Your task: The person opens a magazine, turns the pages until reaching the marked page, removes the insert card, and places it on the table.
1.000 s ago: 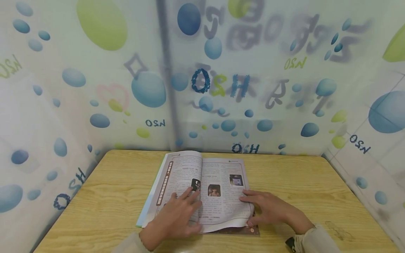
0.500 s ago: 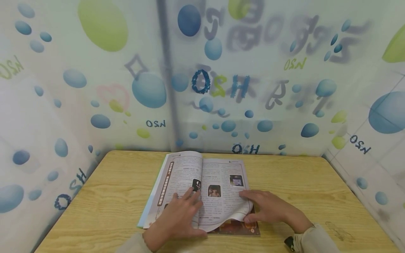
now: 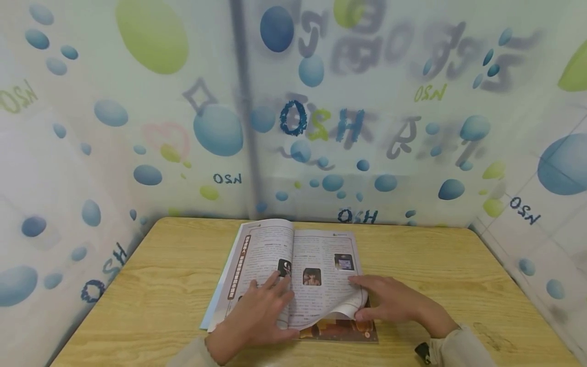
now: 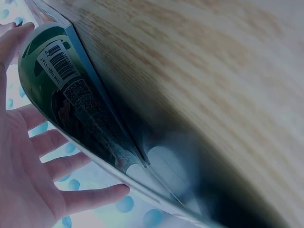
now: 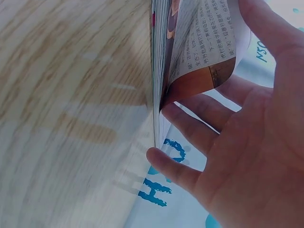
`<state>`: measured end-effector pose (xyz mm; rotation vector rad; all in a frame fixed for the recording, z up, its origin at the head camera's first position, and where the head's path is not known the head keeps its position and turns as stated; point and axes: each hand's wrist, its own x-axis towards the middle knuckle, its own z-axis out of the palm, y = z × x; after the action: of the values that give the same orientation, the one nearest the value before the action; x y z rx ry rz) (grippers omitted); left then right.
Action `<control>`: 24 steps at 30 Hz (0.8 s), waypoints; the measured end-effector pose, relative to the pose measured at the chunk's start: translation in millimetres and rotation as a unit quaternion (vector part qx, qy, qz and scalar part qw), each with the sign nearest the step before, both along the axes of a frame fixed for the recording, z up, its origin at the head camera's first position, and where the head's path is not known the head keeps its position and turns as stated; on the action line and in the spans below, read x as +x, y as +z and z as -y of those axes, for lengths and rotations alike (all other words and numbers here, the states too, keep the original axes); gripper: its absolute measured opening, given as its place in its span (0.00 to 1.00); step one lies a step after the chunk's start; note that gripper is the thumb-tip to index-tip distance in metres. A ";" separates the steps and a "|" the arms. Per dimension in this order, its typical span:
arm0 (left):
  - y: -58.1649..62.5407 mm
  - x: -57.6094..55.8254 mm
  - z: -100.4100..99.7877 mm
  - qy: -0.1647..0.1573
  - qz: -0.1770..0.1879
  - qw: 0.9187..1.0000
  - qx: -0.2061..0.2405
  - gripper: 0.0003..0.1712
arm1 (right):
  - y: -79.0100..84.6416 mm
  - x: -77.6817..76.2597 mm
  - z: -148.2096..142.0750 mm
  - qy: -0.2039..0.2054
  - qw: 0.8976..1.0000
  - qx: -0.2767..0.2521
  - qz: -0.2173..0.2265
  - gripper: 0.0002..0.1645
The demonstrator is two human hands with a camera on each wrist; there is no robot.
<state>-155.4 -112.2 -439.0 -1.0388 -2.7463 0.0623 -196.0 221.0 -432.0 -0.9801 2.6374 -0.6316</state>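
Note:
An open magazine [image 3: 321, 298] lies on the table, with printed text and small photos on its pages. My left hand [image 3: 259, 316] rests on the left page near the spine with its fingers spread. In the left wrist view, the left hand [image 4: 38, 171] is beside the curved magazine cover [image 4: 76, 99], which carries a barcode. My right hand [image 3: 394, 300] is at the right page's outer edge and holds its lower corner between thumb and fingers. That page [image 5: 204, 47] curls up in the right wrist view, baring a brown picture page [image 3: 337, 329] beneath.
The wooden table [image 3: 435, 265] spreads out around the magazine. Behind it and at both sides stand pale walls [image 3: 385, 137] printed with blue and green bubbles. A dark tag [image 3: 422, 351] sits at the right sleeve.
The right page's lower corner has curled up more, and more of the brown picture page beneath shows. The right thumb has moved up slightly; the left thumb has spread a little to the right.

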 end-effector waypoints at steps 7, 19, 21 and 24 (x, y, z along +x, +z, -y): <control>1.7 -0.8 1.4 0.004 0.005 1.000 0.001 0.40 | 1.9 0.2 -2.4 -0.003 1.000 -0.011 0.001 0.49; 2.8 -1.4 3.4 -0.029 -0.018 0.999 0.035 0.43 | 16.0 3.8 -9.2 -0.057 0.991 -0.083 0.085 0.33; 3.6 -0.9 3.2 -0.058 -0.018 0.997 0.047 0.46 | 17.2 4.3 -8.9 -0.069 0.990 -0.092 0.085 0.33; 4.8 -0.5 1.6 -0.106 -0.035 0.992 0.057 0.49 | 17.2 4.6 -8.9 -0.090 0.988 -0.094 0.079 0.34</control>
<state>-155.9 -113.7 -434.2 -1.2620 -2.5286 -0.0886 -191.4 229.8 -414.8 -0.7095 2.5776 -0.9741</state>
